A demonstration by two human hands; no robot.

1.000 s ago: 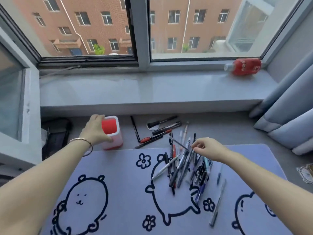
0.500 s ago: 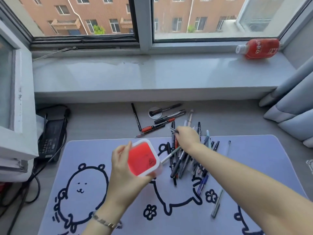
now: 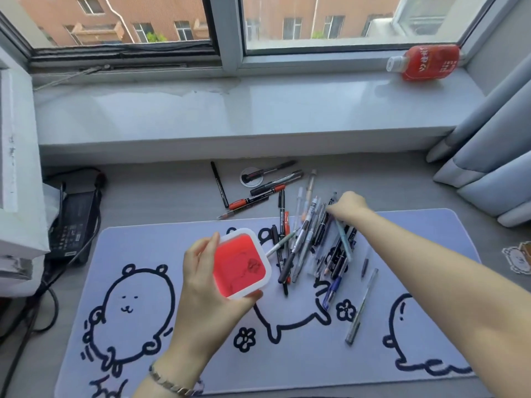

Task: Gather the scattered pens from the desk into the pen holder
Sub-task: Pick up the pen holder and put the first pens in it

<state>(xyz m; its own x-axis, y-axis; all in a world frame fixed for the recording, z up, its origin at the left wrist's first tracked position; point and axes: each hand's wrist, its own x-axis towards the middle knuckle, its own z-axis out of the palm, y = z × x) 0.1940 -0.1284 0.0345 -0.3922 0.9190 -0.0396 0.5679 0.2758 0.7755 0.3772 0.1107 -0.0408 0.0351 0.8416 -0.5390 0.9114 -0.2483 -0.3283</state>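
Observation:
My left hand [image 3: 204, 282] grips the pen holder [image 3: 242, 265], a square white cup with a red inside, above the mat with its mouth facing me. It looks empty. To its right a heap of pens [image 3: 311, 242] lies across the mat's far edge. My right hand [image 3: 347, 206] rests on the heap's far right side, fingers curled over a few pens; whether it grips one is unclear. More black and red markers [image 3: 253, 200] lie on the bare desk behind. A single grey pen [image 3: 361, 307] lies apart at the right.
A pale blue desk mat [image 3: 287, 360] with bear drawings covers the grey desk. A black device with cables [image 3: 71, 219] sits at the left. On the windowsill [image 3: 230, 110] lies a red bottle [image 3: 423, 63]. Curtains [image 3: 494, 156] hang at the right.
My left hand picked the pen holder up from the desk's back left and brought it over the mat. My right hand has shifted from the heap's centre to its far right.

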